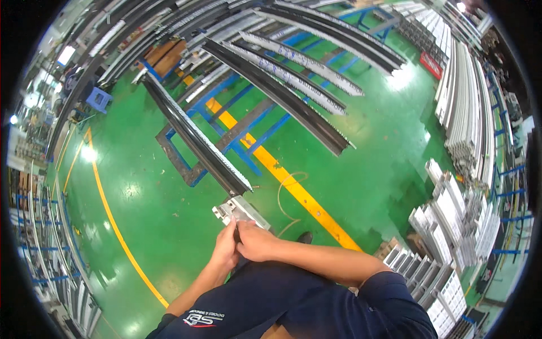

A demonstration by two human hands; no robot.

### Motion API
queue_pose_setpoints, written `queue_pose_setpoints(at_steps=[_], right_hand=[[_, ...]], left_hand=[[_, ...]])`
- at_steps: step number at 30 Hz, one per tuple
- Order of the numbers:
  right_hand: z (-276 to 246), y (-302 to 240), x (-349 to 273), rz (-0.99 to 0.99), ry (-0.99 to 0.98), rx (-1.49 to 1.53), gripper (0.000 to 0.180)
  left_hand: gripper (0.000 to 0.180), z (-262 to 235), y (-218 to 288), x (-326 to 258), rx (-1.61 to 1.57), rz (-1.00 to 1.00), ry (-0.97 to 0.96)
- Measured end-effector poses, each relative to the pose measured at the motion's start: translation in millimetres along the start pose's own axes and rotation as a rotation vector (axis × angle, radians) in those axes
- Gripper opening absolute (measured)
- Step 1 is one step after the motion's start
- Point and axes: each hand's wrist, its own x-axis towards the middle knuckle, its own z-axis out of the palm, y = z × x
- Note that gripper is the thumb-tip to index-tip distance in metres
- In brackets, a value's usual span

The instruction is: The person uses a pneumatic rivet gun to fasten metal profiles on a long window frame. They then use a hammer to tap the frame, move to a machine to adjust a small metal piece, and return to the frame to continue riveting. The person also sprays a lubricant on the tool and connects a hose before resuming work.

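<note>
Floor: green, yellow-striped (pixel 132 186); the stripes probably mark off working space.
Rack: blue (pixel 270 134), under the bars, seemingly to hold them off the floor.
Bar: long, dark (pixel 195 141), angled toward the person, perhaps so its near end is within reach.
Block: pale metal (pixel 244 210), at that end, just ahead of the hands.
Right hand: beside the left (pixel 258 243), fingers bent inward.
Left hand: thumb up (pixel 226 247) against the block; either hand's grip is hidden, cannot tell.
</note>
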Motion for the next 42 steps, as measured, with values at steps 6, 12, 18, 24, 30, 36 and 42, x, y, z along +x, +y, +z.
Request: queue_pose_setpoints(at_steps=[6,12,18,24,30,36,42], right_hand=[[-197.1,-78.5,-74.9,-0.718,0.289,0.314,0.065],[-263.0,-148.6,-169.4,-1.156,0.330,1.312,0.057],[-251.9,-189.2,-196.9,-1.215,0.296,1.602,0.058],[-265.1,-213.4,-224.4,-1.055,0.345,1.720,0.062],[-295.6,-192.9,-219.0,-1.238,0.511,1.542,0.066],[-362.4,-100.6,-230.8,-1.420,0.479,1.462,0.064],[-362.4,80.2,-174.4,-0.841,0.766,0.625,0.073]], left_hand=[[0.030,21.2,-18.7,-7.5,-0.197,0.204,0.243],[0.031,46.5,-31.4,-4.1,-0.265,0.191,0.303],[0.030,47.3,-25.1,-4.1,-0.268,0.211,0.358],[0.033,40.7,-28.2,7.2,-0.250,0.234,0.349],[0.034,35.4,-24.5,2.0,-0.239,0.215,0.400],[0.038,44.4,-3.4,6.6,-0.171,0.196,0.432],[0.054,2.8,-22.2,14.3,-0.032,0.136,0.242]])
